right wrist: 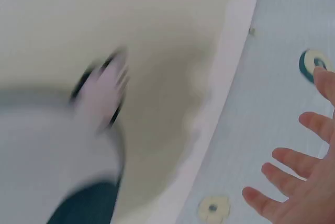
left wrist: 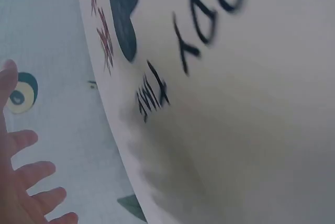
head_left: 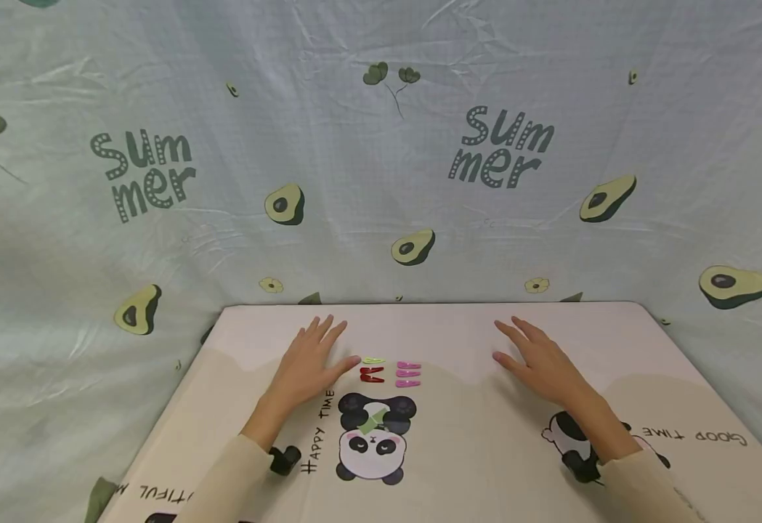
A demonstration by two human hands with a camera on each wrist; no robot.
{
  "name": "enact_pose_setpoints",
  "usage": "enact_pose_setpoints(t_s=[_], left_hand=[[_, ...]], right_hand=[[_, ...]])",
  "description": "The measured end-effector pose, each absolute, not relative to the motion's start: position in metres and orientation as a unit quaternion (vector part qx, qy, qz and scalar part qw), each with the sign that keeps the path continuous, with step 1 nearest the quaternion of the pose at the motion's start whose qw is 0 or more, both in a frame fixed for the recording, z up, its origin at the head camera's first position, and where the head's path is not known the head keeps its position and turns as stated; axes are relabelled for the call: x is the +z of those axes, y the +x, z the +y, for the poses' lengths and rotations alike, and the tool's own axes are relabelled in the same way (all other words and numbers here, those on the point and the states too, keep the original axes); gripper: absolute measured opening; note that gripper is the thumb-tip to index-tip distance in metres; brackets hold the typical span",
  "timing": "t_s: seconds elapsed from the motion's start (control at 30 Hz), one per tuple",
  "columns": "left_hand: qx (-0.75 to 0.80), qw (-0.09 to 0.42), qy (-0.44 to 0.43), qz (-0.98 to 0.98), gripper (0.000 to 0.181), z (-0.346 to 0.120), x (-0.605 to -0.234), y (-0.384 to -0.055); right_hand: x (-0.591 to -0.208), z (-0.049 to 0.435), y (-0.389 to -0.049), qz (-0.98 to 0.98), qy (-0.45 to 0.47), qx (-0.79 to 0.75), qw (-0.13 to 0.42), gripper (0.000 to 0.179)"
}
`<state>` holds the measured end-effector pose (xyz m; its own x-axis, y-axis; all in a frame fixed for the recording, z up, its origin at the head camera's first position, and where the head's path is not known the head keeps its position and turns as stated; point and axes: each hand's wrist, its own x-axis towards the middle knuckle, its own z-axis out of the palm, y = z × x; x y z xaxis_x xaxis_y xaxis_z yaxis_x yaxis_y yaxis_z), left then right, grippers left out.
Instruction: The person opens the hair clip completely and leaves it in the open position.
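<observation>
Small snap hair clips lie on the table in two short columns. On the left are a yellow-green clip [head_left: 373, 360] and two red clips [head_left: 372, 374]; on the right are three pink clips [head_left: 409, 373]. My left hand [head_left: 309, 363] is just left of them, fingers spread, its thumb tip beside the yellow-green clip in the head view. Well to the right of the clips is my right hand [head_left: 544, 370], also with spread fingers and nothing held. Both wrist views show the left fingers [left wrist: 35, 174] and right fingers [right wrist: 293, 164] apart, holding nothing.
A white table [head_left: 472, 450] carries printed pandas [head_left: 372, 454] and lettering. Behind it and at its sides hangs a pale cloth [head_left: 354, 145] printed with avocados and the word summer. The table's far edge lies just beyond the fingertips.
</observation>
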<state>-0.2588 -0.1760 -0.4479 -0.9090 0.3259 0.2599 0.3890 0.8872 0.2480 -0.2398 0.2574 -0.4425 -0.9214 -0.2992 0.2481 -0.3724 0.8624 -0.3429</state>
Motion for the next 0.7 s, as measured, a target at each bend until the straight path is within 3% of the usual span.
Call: enact_pose_setpoints(t_s=[0.33,0.7], left_hand=[[-0.177,0.084,-0.222,-0.955,0.063,-0.137,-0.453,-0.271],[-0.154,0.085,-0.261,-0.949,0.024,-0.103,-0.468,-0.286]], right_hand=[[-0.447,0.197,-0.263,-0.946,0.207,0.240,0.074,0.041],[-0.461,0.148,-0.286,-0.945,0.203,0.256,0.007,0.020]])
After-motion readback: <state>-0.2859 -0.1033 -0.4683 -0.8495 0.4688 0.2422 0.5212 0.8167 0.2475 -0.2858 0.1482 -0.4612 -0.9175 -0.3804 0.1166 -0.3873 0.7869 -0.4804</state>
